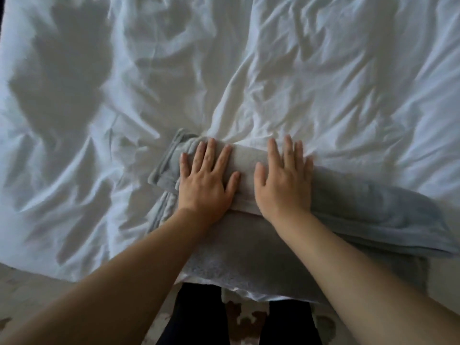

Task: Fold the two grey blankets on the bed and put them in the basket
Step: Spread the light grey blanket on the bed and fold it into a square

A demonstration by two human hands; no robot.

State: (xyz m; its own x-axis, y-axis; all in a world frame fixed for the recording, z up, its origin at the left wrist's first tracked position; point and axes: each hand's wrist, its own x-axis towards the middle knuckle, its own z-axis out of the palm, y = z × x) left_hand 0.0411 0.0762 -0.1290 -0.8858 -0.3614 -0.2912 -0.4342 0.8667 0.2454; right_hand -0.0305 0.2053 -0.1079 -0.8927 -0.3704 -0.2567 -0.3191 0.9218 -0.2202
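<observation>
Left hand (204,188) and right hand (283,188) press flat on thick folded grey blanket (361,210).

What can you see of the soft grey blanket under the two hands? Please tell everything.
The soft grey fleece-like blanket lies folded in several layers at the near edge of the crumpled white sheet. Its stitched hem shows at the left end; the right end spreads wider and looks bluer. A lower layer lies nearer the camera, in shade. The left hand and the right hand press flat on its top fold, fingers straight.
</observation>
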